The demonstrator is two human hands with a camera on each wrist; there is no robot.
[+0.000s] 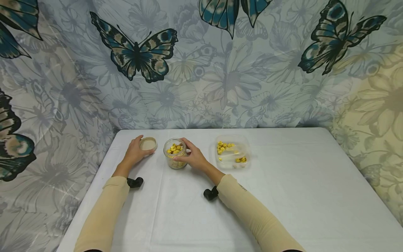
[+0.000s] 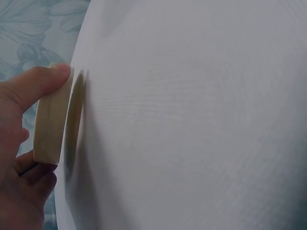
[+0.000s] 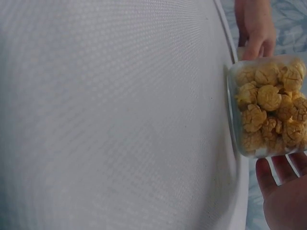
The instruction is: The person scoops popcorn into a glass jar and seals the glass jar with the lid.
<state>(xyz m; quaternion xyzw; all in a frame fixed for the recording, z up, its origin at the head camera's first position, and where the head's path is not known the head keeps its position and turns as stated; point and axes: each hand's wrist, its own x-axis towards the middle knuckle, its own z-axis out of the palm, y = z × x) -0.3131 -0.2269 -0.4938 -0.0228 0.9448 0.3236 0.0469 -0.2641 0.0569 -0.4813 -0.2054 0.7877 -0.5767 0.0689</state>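
My left hand (image 1: pixel 136 153) grips a round pale lid (image 1: pixel 148 144) by its edge, thumb on one side and fingers on the other. In the left wrist view the lid (image 2: pixel 52 115) is edge-on, close over the white tabletop, with its shadow beside it. To its right stands an open glass jar (image 1: pixel 175 163) of yellow popcorn (image 1: pixel 175 148). My right hand (image 1: pixel 196 156) holds the jar from its right side, thumb in front and fingers behind. Caramel-coloured popcorn (image 3: pixel 268 98) shows through the glass in the right wrist view, with right fingertips (image 3: pixel 264 172) at the jar's side.
Right of the jar is a clear plastic container (image 1: pixel 233 139) with some popcorn pieces (image 1: pixel 224 147) inside. A white cloth covers the table (image 1: pixel 292 189). Behind the table's far edge hangs a butterfly-patterned curtain (image 1: pixel 189 94).
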